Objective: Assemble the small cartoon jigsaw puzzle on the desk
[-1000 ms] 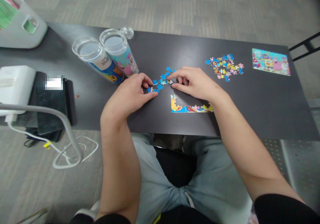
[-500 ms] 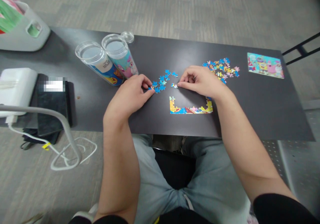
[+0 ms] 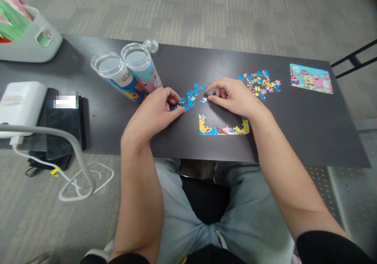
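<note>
My left hand rests at the left side of a small group of mostly blue puzzle pieces. Its thumb and forefinger are spread, with some pieces at their tips. Across from it, my right hand has its thumb and forefinger apart, the other fingers curled in. A blue-and-white puzzle piece lies by the right thumb tip, and a blue piece is by the forefinger tip. Nearer to me lies a partly joined puzzle border, a U shape of bottom and sides, its right side partly covered by my right wrist.
A second heap of mixed pieces lies beyond my right hand, left of a picture card. Two clear-topped canisters and a round lid stand left. Further left are a black notebook, a white adapter and a grey bin.
My right thumb and forefinger have moved apart, and the blue-and-white piece by them has turned and shifted slightly left. My left hand has hardly moved.
</note>
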The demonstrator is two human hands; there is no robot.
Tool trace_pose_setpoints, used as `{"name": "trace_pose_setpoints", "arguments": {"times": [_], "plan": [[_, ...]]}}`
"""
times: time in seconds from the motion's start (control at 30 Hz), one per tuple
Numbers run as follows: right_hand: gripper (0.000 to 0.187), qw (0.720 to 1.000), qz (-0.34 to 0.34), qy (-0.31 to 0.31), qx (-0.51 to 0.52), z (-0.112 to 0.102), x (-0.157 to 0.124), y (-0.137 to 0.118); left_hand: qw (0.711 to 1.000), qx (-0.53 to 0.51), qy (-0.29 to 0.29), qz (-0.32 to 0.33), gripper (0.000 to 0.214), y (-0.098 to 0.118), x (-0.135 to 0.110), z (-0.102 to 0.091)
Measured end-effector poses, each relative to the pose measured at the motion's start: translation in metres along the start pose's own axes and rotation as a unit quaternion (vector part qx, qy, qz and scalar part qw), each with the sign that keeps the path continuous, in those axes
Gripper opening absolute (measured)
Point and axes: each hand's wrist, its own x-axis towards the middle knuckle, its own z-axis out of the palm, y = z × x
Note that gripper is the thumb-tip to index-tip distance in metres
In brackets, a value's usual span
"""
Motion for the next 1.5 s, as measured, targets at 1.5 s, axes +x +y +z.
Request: {"name": "trace_pose_setpoints", "arguments": {"times": [1.5], "plan": [[0.022,0.998,0.023,0.018,-0.047,-0.009,-0.001,0.015,1.000,0.009,-0.001,0.016,0.019,-0.024,-0.001,-0.002]]}}
